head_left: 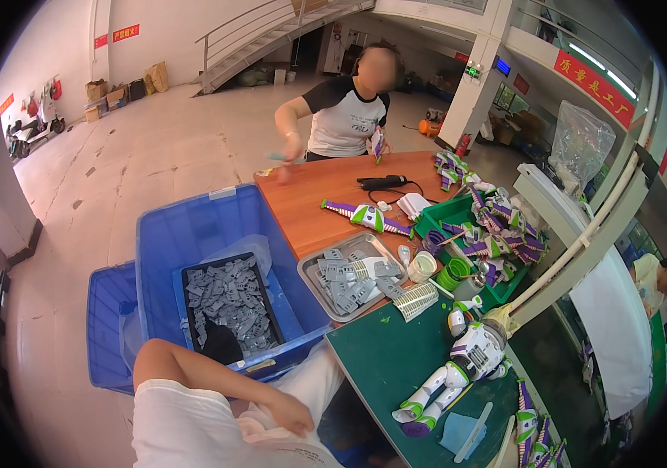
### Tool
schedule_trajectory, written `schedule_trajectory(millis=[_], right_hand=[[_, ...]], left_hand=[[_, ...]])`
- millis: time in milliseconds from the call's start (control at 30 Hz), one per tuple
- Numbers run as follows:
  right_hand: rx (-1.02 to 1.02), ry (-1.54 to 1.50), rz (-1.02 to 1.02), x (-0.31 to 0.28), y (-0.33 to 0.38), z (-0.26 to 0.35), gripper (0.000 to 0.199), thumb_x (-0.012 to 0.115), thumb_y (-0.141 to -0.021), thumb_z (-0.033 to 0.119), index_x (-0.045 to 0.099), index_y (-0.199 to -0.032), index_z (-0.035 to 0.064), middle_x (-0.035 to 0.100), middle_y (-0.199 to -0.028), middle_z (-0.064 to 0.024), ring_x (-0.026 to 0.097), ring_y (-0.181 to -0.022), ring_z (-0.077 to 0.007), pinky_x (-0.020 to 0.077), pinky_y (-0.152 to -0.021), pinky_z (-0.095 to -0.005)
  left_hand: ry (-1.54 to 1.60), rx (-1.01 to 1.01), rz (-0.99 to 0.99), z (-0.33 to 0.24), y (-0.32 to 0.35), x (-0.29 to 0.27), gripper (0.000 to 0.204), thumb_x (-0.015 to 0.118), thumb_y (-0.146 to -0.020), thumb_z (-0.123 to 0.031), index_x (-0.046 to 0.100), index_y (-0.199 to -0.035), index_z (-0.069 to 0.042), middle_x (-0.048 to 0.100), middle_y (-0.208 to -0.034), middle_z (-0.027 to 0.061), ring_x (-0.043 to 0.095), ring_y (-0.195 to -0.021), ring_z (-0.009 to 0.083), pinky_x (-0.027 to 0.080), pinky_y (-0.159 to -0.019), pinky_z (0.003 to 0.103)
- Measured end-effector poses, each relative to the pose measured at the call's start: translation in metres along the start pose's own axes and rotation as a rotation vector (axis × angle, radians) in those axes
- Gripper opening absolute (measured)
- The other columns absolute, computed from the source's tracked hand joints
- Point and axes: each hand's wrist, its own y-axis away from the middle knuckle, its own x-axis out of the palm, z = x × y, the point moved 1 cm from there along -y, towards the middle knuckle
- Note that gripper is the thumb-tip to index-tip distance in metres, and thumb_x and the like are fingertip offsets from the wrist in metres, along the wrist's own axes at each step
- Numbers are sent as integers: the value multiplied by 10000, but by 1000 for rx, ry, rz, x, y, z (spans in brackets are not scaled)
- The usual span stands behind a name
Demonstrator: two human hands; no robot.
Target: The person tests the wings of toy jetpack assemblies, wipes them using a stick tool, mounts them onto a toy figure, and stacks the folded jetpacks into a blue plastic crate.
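Observation:
My left hand (293, 415) rests low over my lap against my light clothing, its fingers curled in, with nothing visible in them. My right hand is out of view. A white, green and purple toy astronaut figure (470, 351) lies on the green worktop (372, 355) to the right. Beyond my hand, a metal tray (339, 315) holds grey plastic parts (337, 271). A pale slotted panel (416, 302) lies beside its near right corner. A winged toy part (368, 218) lies on the orange tabletop (310, 207).
A blue bin (163, 214) at left contains a black tray (190, 308) of grey pieces. A green crate (429, 221) overflows with winged parts. A black power tool (380, 182) and cord lie near a co-worker (346, 117). A blue cloth (453, 434) lies at the near right.

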Motion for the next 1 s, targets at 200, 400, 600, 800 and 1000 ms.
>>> schedule_trajectory(millis=[200, 400, 600, 800, 1000], right_hand=[[13, 9, 45, 1, -5, -4, 289, 507, -883, 279, 591, -1046, 56, 607, -939, -71, 536, -907, -183, 401, -819, -335], [37, 13, 88, 10, -6, -12, 311, 505, -881, 299, 592, -1067, 67, 615, -970, -70, 540, -942, -185, 397, -848, -345], [55, 8, 148, 31, 6, -30, 333, 502, -880, 320, 593, -1089, 77, 623, -1000, -69, 544, -977, -187, 393, -877, -355], [-218, -20, 285, 22, 53, -45, 355, 500, -878, 340, 594, -1110, 88, 632, -1031, -68, 549, -1011, -190, 389, -905, -365], [-221, -530, -820, -127, 91, 20, 100, 555, -846, 95, 595, -891, 16, 605, -747, -30, 569, -654, -96, 464, -591, -249]], left_hand=[[-158, -317, -288, 55, 9, 20, 313, 507, -844, -324, 613, -883, -33, 619, -825, 191, 592, -733, 354, 465, -664, 425], [99, -348, 572, 51, 40, 77, 247, 605, -704, -217, 652, -818, -4, 655, -742, 104, 632, -648, 207, 493, -538, 349], [172, -239, 630, 57, 37, 86, 265, 653, -661, -227, 655, -789, 5, 653, -730, 91, 635, -662, 200, 489, -543, 337], [-327, -376, 645, 63, 46, 63, 274, 611, -726, -281, 639, -794, -16, 646, -790, 136, 629, -714, 266, 482, -591, 399], [-293, -415, 87, 22, -18, 1, 258, 569, -786, -319, 608, -804, -65, 624, -792, 136, 601, -756, 318, 468, -640, 422]])
